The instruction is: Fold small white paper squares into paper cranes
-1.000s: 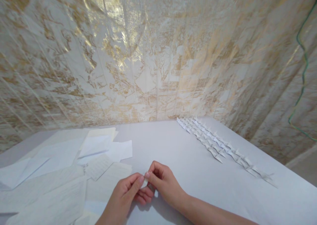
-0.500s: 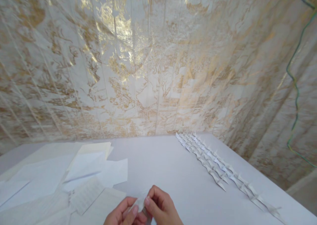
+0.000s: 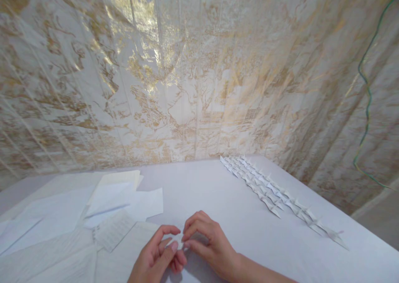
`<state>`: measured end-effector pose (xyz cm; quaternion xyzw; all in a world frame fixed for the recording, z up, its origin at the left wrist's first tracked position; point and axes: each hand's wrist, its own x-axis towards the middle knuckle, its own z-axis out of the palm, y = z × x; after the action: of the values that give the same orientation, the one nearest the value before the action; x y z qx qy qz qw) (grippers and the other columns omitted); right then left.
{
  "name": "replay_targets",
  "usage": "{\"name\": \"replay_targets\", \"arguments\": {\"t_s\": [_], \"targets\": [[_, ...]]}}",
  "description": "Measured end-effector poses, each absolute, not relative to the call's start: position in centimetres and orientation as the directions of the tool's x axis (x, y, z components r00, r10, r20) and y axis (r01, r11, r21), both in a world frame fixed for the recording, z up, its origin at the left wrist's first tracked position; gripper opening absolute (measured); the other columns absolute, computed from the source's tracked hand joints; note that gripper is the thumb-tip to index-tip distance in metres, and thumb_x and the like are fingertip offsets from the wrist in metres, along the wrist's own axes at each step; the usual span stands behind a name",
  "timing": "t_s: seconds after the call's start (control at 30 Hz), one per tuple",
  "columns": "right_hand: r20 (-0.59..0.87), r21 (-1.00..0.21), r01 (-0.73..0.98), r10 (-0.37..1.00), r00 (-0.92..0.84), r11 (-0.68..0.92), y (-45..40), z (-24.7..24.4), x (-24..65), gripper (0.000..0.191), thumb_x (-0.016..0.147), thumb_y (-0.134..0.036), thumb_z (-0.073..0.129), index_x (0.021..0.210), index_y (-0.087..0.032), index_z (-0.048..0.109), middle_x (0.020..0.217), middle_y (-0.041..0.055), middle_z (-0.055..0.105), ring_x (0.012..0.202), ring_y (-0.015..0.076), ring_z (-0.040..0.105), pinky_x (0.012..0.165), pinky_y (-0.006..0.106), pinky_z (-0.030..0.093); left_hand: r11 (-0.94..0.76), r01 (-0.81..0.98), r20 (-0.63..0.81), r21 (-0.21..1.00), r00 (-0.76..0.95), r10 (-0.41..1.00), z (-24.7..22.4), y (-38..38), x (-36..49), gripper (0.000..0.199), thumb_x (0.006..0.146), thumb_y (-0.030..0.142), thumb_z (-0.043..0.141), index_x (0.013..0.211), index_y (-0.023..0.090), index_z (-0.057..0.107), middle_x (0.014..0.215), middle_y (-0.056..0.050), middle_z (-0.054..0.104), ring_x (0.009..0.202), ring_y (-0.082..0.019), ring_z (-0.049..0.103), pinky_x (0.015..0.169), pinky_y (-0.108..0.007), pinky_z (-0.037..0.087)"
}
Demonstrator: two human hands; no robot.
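Note:
A small piece of folded white paper (image 3: pixel 177 240) is between my two hands, low in the middle of the head view. My left hand (image 3: pixel 158 254) pinches it from the left, thumb on top. From the right, my right hand (image 3: pixel 207 243) has its thumb and fingertips closed on the paper's other side. Fingers cover much of it, so its exact shape is unclear. Both hands are just above the white table (image 3: pixel 199 183).
Loose paper sheets (image 3: pixel 59 208) overlap on the left of the table, one lined piece (image 3: pixel 114 230) nearest my left hand. Rows of small folded paper pieces (image 3: pixel 264 189) run diagonally on the right. Patterned sheeting (image 3: pixel 187 108) hangs behind, with a green cord (image 3: pixel 368 96) at right.
Both hands appear higher in the view, with more of my right forearm showing. The fingers have shifted around the small paper. The table and cord also sit slightly higher in the view.

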<state>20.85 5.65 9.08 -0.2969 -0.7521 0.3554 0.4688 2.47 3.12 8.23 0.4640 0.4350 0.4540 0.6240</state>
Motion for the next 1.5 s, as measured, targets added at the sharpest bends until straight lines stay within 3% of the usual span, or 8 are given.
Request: {"name": "replay_targets", "arguments": {"t_s": [0.1,0.3,0.47,1.0,1.13,1.23,1.3,1.5], "targets": [[0.470,-0.838,0.102,0.805,-0.361,0.536,5.4,9.1,20.7,0.020,0.093,-0.038,0.070,0.080,-0.024,0.072,0.090,0.0057,0.069,0.090,0.0222,0.063,0.086,0.036,0.044,0.114,-0.164,-0.075,0.980,0.226,0.971,8.0,3.1,2.3,0.054,0.076,0.069,0.074,0.100,0.022,0.063,0.064,-0.001,0.073,0.060,-0.018,0.062,0.062,-0.027,0.044],[0.445,-0.860,0.115,0.840,-0.309,0.497,5.4,8.8,20.3,0.010,0.089,-0.032,0.072,0.094,-0.024,0.073,0.093,0.0062,0.069,0.091,0.0228,0.061,0.079,0.034,0.044,0.042,-0.181,0.000,0.983,0.227,0.974,7.6,3.2,2.1,0.048,0.081,0.065,0.072,0.099,0.022,0.064,0.066,0.000,0.073,0.063,-0.016,0.062,0.064,-0.027,0.044],[0.484,-0.845,0.100,0.832,-0.273,0.525,5.5,8.6,20.4,0.009,0.089,-0.032,0.072,0.087,-0.023,0.074,0.089,0.0049,0.068,0.089,0.0219,0.061,0.078,0.033,0.044,0.025,-0.186,0.024,0.982,0.257,0.966,7.1,3.4,1.8,0.045,0.084,0.063,0.070,0.103,0.023,0.063,0.069,0.000,0.074,0.065,-0.015,0.062,0.065,-0.027,0.044],[0.582,-0.767,0.172,0.783,-0.218,0.618,6.0,8.0,20.5,0.012,0.094,-0.032,0.070,0.086,-0.023,0.070,0.087,0.0033,0.064,0.086,0.0196,0.059,0.072,0.029,0.043,0.055,-0.206,0.000,0.977,0.258,0.966,6.6,3.6,1.8,0.045,0.085,0.062,0.069,0.104,0.022,0.061,0.079,-0.003,0.076,0.075,-0.018,0.066,0.074,-0.029,0.050],[0.602,-0.741,0.200,0.766,-0.225,0.641,6.1,8.1,20.6,0.017,0.096,-0.033,0.067,0.083,-0.022,0.070,0.083,0.0020,0.064,0.082,0.0186,0.057,0.074,0.029,0.042,0.005,0.011,-0.007,1.000,0.233,0.973,6.9,3.8,1.2,0.046,0.083,0.062,0.070,0.108,0.024,0.062,0.090,-0.005,0.076,0.081,-0.022,0.069,0.074,-0.030,0.051],[0.603,-0.730,0.221,0.761,-0.239,0.647,6.1,8.2,20.7,0.019,0.097,-0.033,0.067,0.082,-0.021,0.068,0.082,0.0013,0.064,0.080,0.0179,0.055,0.075,0.030,0.040,-0.197,0.317,0.161,0.928,0.139,0.977,8.0,3.7,0.7,0.029,0.087,0.051,0.068,0.101,0.026,0.068,0.100,-0.004,0.074,0.085,-0.022,0.067,0.080,-0.031,0.049],[0.599,-0.725,0.229,0.758,-0.257,0.650,6.1,8.2,20.7,0.018,0.097,-0.031,0.067,0.082,-0.021,0.067,0.081,0.0008,0.063,0.079,0.0176,0.055,0.075,0.030,0.040,-0.319,0.434,0.281,0.842,0.152,0.948,8.8,3.6,0.6,0.020,0.089,0.046,0.065,0.092,0.027,0.070,0.094,-0.003,0.072,0.081,-0.021,0.065,0.079,-0.030,0.049],[0.591,-0.718,0.259,0.762,-0.265,0.647,5.9,7.9,20.6,0.007,0.094,-0.023,0.068,0.089,-0.021,0.064,0.082,0.0000,0.062,0.078,0.0174,0.054,0.073,0.028,0.040,-0.335,0.462,0.282,0.822,0.182,0.942,8.7,3.7,0.4,0.022,0.090,0.044,0.061,0.082,0.026,0.069,0.080,-0.002,0.069,0.076,-0.022,0.065,0.075,-0.030,0.050]]}}
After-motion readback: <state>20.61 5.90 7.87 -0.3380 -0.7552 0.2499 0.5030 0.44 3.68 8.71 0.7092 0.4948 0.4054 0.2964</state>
